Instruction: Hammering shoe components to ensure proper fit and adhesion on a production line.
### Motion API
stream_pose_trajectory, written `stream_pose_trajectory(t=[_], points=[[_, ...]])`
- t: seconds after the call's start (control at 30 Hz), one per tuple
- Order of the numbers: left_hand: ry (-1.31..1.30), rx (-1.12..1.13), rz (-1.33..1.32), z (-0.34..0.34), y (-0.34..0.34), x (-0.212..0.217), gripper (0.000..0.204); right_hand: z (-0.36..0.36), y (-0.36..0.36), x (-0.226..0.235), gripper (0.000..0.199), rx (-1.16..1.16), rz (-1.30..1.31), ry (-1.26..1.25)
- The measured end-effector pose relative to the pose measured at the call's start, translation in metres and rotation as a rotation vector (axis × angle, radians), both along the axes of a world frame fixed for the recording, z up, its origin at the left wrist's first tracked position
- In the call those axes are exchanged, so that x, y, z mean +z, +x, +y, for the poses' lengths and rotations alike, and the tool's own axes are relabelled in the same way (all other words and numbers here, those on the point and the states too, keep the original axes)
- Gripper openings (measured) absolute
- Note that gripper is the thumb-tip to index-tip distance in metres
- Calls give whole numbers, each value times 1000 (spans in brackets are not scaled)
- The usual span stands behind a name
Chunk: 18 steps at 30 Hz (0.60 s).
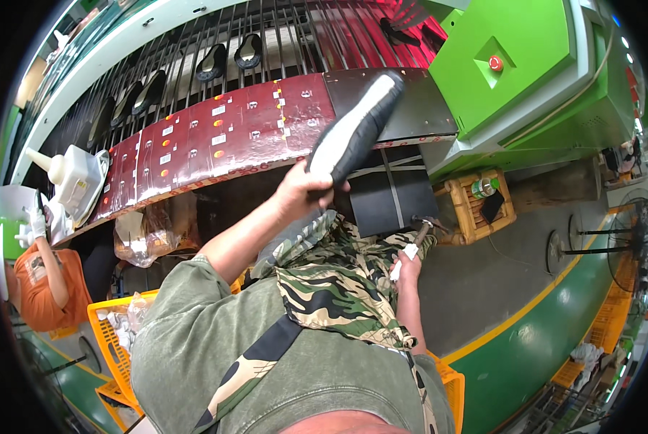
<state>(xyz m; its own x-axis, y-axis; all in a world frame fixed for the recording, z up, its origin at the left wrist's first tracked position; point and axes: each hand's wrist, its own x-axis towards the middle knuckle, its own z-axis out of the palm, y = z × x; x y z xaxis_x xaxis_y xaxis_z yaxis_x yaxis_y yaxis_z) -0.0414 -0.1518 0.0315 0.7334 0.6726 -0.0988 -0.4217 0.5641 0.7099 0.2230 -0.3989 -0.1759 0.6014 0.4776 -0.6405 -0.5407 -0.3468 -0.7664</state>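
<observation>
My left hand (303,191) is closed round one end of a black shoe (371,119) with a long white underside, raised and tilted over the edge of the red-covered ledge (215,123). The shoe's white face is turned up toward me. Lower down at my right side, my right hand (408,270) grips a hammer (422,231). White wrapping covers part of its handle, and the metal head points away from me, near a black box-like surface (374,199). A camouflage apron (338,289) covers my lap.
Beyond the ledge, several dark shoes (248,52) lie on a rod conveyor (280,43). A green machine (512,58) with a red button stands right. A bamboo stool (472,224) holds a bottle and phone. A co-worker in orange (49,282), a white squeeze bottle (70,177) and yellow crates (114,347) are left.
</observation>
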Motion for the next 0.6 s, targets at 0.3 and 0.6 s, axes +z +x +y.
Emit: stream_pose_trajectory(t=[0.3, 0.6], points=[[26, 340, 299, 153, -10, 5, 23, -2, 3, -3, 12, -6, 8, 2], [19, 444, 512, 325, 15, -17, 17, -1, 1, 5, 20, -11, 9, -1]])
